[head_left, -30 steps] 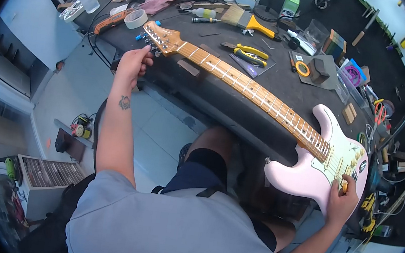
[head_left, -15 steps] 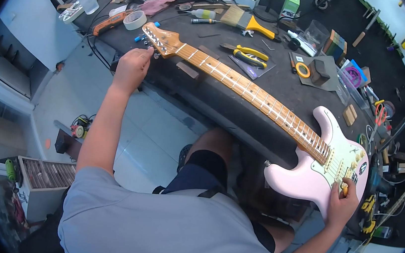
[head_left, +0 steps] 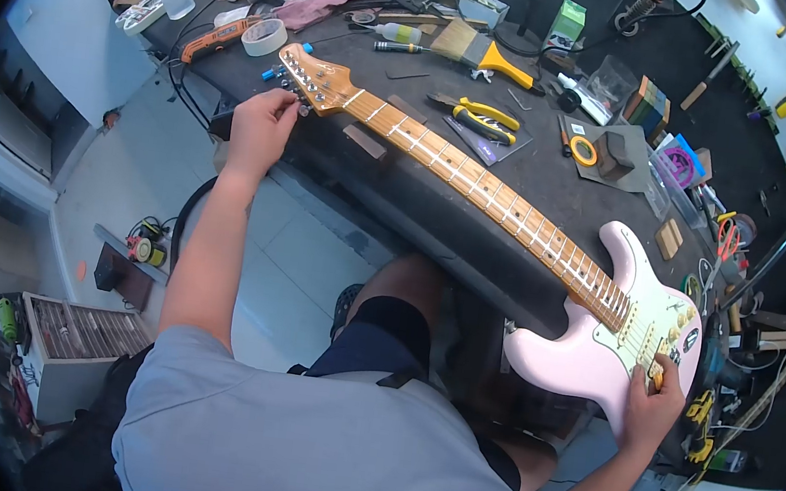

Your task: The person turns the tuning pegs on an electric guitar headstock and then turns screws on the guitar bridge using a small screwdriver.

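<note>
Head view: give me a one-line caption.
Left hand at the tuning pegs, right hand on the body of a pale pink Strat-style electric guitar, at a cluttered workbench.

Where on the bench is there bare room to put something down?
Two patches of the bench look bare: one bordered by the pliers, grey sheet and guitar neck; another between the pink cloth and headstock. It's crowded along the back and around the scissors at the right end.

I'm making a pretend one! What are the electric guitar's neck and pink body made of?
The guitar neck looks like glossy wood: honey-brown, with bright highlights. The pink body shows a smooth, shiny coat, likely paint; wood underneath, perhaps, but it's hidden.
</note>
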A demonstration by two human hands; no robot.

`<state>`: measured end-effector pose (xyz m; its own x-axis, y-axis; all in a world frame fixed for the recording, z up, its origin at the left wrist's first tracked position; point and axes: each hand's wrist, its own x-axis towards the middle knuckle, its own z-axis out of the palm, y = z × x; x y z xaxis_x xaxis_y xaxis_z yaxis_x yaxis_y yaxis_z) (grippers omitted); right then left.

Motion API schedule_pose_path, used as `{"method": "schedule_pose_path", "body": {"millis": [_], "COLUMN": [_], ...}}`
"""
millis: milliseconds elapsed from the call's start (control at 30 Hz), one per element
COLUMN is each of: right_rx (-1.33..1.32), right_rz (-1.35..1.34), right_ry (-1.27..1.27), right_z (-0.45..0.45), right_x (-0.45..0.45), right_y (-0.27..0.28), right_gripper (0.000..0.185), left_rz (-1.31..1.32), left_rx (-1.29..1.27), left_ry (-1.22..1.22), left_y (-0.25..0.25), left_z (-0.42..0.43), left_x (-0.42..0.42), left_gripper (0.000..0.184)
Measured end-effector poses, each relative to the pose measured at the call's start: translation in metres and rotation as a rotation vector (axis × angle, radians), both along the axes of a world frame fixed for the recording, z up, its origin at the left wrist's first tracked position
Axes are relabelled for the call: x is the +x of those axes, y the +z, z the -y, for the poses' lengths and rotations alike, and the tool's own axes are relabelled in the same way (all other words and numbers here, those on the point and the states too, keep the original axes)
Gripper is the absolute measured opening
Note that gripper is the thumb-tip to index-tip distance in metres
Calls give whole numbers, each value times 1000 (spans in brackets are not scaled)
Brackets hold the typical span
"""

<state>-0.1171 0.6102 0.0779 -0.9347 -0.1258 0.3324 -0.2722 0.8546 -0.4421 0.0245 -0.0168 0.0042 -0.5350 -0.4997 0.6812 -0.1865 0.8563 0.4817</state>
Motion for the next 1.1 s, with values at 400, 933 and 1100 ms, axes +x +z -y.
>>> {"method": "schedule_pose_path", "body": {"millis": [400,933,1100], "right_rx": [15,49,-35], "right_rz": [31,94,64], "right_ry": [7,31,40], "right_z": [-1,1,6], "right_x": [-1,-4,-4], "right_y": [2,5,4], "right_gripper": [24,25,29], "left_rz": [13,-233,-45], "left_rx": [813,606,762], "left_ry": [-16,-151,-50], "left_y": [2,-15,0], "left_z": [40,40,35], "left_x": [-6,-5,-7], "left_gripper": [20,16,22]}}
